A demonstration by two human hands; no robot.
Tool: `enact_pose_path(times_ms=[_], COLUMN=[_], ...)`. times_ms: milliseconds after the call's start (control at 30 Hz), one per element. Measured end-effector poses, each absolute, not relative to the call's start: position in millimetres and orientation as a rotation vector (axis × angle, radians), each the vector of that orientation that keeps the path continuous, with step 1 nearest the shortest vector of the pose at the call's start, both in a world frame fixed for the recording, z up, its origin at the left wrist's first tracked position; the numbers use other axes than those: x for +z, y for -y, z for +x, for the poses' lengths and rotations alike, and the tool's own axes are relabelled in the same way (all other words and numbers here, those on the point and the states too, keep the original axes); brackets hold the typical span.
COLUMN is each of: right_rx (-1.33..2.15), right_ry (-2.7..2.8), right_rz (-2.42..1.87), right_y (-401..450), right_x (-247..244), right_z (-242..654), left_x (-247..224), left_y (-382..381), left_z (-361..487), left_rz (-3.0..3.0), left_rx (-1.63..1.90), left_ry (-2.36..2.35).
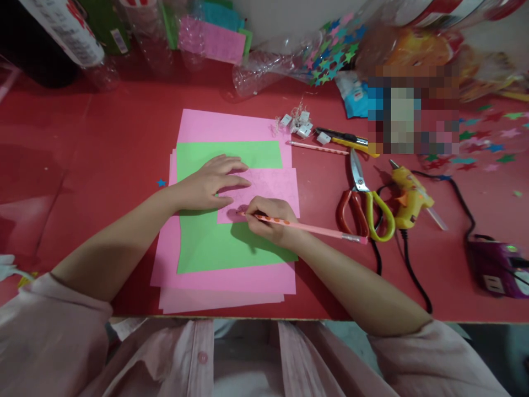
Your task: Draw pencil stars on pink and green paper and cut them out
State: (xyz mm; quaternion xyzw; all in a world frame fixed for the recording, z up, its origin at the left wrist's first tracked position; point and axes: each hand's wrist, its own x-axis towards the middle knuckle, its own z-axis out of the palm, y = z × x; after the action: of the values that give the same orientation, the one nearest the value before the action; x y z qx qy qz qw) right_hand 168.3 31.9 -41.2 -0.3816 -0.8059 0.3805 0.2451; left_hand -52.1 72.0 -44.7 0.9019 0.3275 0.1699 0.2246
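My right hand (270, 220) is closed around a pink pencil (316, 227) with an eraser end, its tip at the lower left part of a small pink paper (275, 190). Faint marks show on that paper. My left hand (215, 183) lies flat with fingers spread, its fingertips over the paper's left side. Beneath is a green sheet (206, 248), which rests on larger pink sheets (231, 125) stacked on the red table (111, 138).
At the right lie scissors (359, 204), a yellow glue gun (409, 196) with its cord, a second pencil (318, 147), a box cutter (347, 138) and a purple power strip (500, 267). Plastic bottles (273, 60) line the back. A blue star (161, 182) lies left of the sheets.
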Motion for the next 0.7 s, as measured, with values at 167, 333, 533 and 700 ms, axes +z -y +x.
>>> enact_pose_path(times_ms=[167, 333, 533, 700], right_rx=[1.030, 1.017, 1.035, 1.076], right_ry=[2.205, 2.231, 2.217, 2.219], right_rz=[-0.978, -0.943, -0.999, -0.975], right_y=[-32.6, -32.6, -32.1, -32.5], right_x=[-41.1, -42.3, -40.2, -40.8], right_z=[168.1, 168.6, 168.5, 168.6], left_x=[-42.8, -42.5, -43.3, -42.9], left_y=[-71.2, -71.3, -71.5, -70.9], left_z=[-51.5, -51.7, -51.7, -51.3], left_rz=[2.476, 2.465, 2.473, 2.478], left_rx=[0.449, 0.444, 0.440, 0.449], left_ry=[-0.917, -0.926, -0.929, -0.928])
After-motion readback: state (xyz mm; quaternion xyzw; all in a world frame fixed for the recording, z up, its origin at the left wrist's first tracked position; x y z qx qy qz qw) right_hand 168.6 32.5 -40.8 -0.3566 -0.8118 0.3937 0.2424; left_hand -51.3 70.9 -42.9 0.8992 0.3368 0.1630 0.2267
